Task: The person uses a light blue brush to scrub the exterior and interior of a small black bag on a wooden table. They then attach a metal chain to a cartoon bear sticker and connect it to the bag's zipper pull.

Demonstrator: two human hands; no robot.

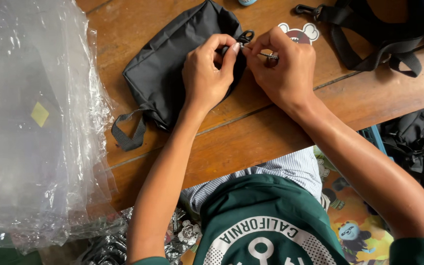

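Note:
A small black fabric pouch (168, 68) lies on the wooden table (251, 132), a webbing loop hanging off its near corner. My left hand (207, 73) rests on the pouch's right end, thumb and forefinger pinching near a black plastic clip (245, 36). My right hand (285, 68) sits just beside it, fingers closed on a thin metal zipper pull or pin (267, 55) that spans between both hands. The pouch's right end is hidden under my hands.
A stack of clear plastic bags (30, 122) covers the table's left side. Black straps with a buckle (369, 34) lie at the far right. A round cartoon sticker (300, 33) is beyond my right hand. More black bags (418, 142) sit below the table's right edge.

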